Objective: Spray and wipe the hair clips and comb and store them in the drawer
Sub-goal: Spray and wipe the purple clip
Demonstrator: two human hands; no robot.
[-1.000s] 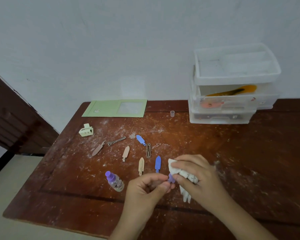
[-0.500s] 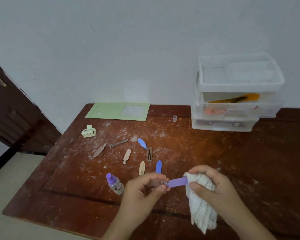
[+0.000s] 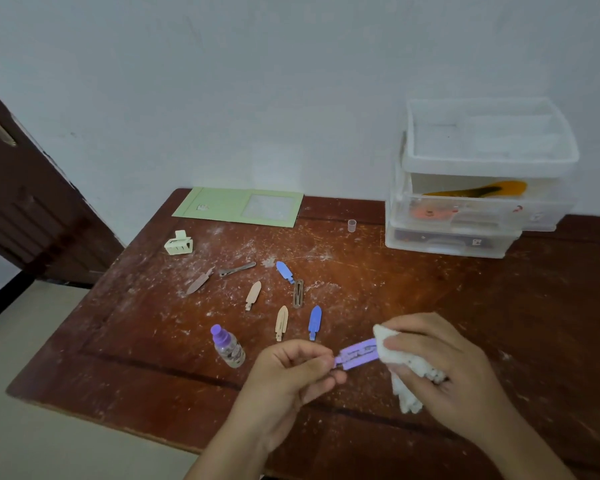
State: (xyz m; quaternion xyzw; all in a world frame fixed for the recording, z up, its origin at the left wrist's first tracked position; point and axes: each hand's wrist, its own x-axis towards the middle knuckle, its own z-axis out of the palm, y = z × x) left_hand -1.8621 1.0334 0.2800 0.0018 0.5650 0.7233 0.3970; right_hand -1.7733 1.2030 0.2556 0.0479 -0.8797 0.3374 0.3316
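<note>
My left hand [image 3: 291,372] pinches one end of a purple hair clip [image 3: 355,355] above the wooden table [image 3: 465,323]. My right hand [image 3: 433,358] grips a white cloth [image 3: 406,375] that wraps the clip's other end. Several hair clips lie on the table beyond my hands: a blue one [image 3: 315,321], another blue one [image 3: 284,271], a beige one [image 3: 281,322], a tan one [image 3: 253,294], brown ones [image 3: 298,293] [image 3: 199,280] and a grey one [image 3: 237,269]. A small spray bottle with a purple cap [image 3: 227,346] stands left of my left hand.
A clear plastic drawer unit [image 3: 478,188] stands at the back right against the wall; an orange item shows through its middle drawer. A pale green claw clip [image 3: 179,242], a green card [image 3: 238,206] and a small clear cap [image 3: 352,225] lie near the back. The table's left edge drops to the floor.
My right hand with the cloth has slid rightward along the purple clip, away from my left hand, so more of the clip shows. Both hands have risen slightly in view.
</note>
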